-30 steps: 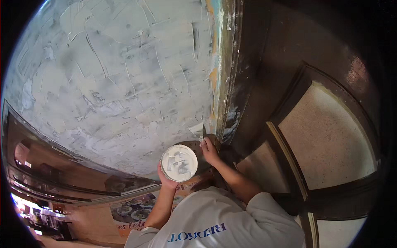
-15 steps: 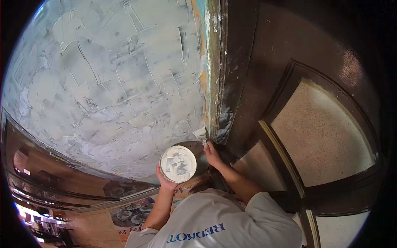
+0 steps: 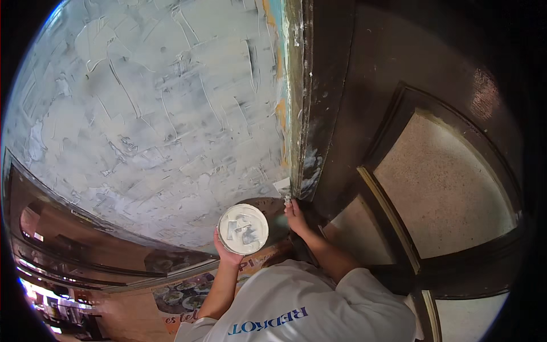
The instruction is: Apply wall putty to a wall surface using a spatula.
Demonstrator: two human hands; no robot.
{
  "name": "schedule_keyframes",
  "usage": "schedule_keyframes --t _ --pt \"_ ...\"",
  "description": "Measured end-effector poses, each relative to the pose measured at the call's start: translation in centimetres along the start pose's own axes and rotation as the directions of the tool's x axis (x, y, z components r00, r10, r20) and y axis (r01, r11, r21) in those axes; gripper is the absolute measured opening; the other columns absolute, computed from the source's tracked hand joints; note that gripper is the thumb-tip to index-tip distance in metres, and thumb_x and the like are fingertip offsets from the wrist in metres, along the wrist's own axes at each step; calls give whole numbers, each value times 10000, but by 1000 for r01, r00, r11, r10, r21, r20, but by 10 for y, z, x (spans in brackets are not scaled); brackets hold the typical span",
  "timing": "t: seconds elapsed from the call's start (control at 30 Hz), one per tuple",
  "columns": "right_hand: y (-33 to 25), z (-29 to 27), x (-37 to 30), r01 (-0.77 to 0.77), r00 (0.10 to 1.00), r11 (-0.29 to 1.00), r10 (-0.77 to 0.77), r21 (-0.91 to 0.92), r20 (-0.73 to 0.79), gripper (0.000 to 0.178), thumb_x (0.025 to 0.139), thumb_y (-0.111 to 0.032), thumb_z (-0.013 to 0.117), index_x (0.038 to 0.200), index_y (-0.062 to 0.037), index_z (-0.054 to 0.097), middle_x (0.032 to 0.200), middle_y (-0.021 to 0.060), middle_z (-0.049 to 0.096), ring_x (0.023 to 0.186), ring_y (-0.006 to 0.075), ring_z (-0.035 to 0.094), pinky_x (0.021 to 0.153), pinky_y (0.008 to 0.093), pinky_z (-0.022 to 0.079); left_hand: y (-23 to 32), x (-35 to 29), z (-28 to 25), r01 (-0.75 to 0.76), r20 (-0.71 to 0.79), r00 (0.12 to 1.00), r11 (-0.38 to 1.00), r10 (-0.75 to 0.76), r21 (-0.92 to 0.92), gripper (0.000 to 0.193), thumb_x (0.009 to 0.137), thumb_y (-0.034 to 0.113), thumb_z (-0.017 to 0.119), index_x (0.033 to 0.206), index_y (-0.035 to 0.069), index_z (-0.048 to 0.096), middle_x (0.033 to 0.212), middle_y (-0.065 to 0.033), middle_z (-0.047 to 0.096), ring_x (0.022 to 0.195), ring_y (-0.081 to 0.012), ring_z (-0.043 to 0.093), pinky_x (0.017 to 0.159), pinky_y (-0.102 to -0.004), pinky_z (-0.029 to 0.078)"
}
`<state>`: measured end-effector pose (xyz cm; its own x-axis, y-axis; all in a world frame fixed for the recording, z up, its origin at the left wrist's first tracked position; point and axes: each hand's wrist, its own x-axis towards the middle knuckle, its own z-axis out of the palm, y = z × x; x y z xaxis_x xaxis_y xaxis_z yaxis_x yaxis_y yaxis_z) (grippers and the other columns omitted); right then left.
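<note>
My left hand (image 3: 227,251) is wrapped round the side of a round tub (image 3: 265,219), held up below the wall. White filler paste (image 3: 246,231) lies in the tub, smeared and hollowed in the middle. To the right of it, my right hand (image 3: 294,216) grips the handle of a putty knife (image 3: 282,186). The pale blade rests at or very near the lower right corner of the plastered wall (image 3: 171,114), close to the wooden frame; I cannot tell if it touches. Grey-white filler with ridges and trowel marks coats the wall.
A worn vertical wooden frame (image 3: 298,102) borders the wall, with a dark panelled door (image 3: 364,85) to its right. Along the lower left runs a dark framed ledge (image 3: 85,251). Below it a printed food banner (image 3: 182,296) shows beside my left forearm.
My right hand and the putty knife have shifted slightly down and to the right, toward the frame. The tub in my left hand has moved a little left and down.
</note>
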<state>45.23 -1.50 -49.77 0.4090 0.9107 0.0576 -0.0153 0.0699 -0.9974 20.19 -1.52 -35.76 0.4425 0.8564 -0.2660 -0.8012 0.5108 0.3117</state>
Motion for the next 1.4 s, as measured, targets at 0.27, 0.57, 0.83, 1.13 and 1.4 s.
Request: schedule_keyframes --t 0.27,0.57,0.83,1.13,1.4 --pt "-53 28 18 273 947 893 -315 -357 -65 311 1019 -312 463 1129 -23 504 853 123 618 767 243 618 712 358 488 1 1 0 36 37 999 999 -35 -23 622 952 494 324 1392 84 482 1392 -146 517 1268 -366 484 1074 -530 376" --pt "-27 19 -13 153 979 941 -185 -301 -82 322 1020 -317 422 1134 -24 493 914 229 577 862 460 561 736 478 448 13 -6 -3 -36 4 999 999 36 -29 610 960 489 331 1393 86 478 1397 -149 511 1269 -367 485 1080 -535 372" --pt "-33 49 16 169 983 910 -184 -379 -3 388 1012 -289 446 1221 34 498 1095 281 592 1014 468 558 864 473 458 17 -4 -4 -22 52 998 1000 23 -22 624 945 511 358 1402 101 472 1403 -137 509 1287 -363 467 1094 -537 351" --pt "-79 42 -11 290 951 889 -311 -355 0 221 997 -218 472 1093 -19 492 993 251 568 924 473 545 751 477 451 17 -13 -14 -54 79 995 999 53 8 633 938 515 377 1410 101 464 1411 -139 499 1287 -358 466 1089 -525 361" --pt "-47 32 -5 289 951 887 -308 -360 5 245 1005 -248 481 1074 -15 511 813 148 613 734 317 615 667 394 475 18 -7 -6 -43 6 999 999 43 -17 636 943 517 341 1408 101 467 1403 -132 510 1276 -351 478 1077 -512 372"
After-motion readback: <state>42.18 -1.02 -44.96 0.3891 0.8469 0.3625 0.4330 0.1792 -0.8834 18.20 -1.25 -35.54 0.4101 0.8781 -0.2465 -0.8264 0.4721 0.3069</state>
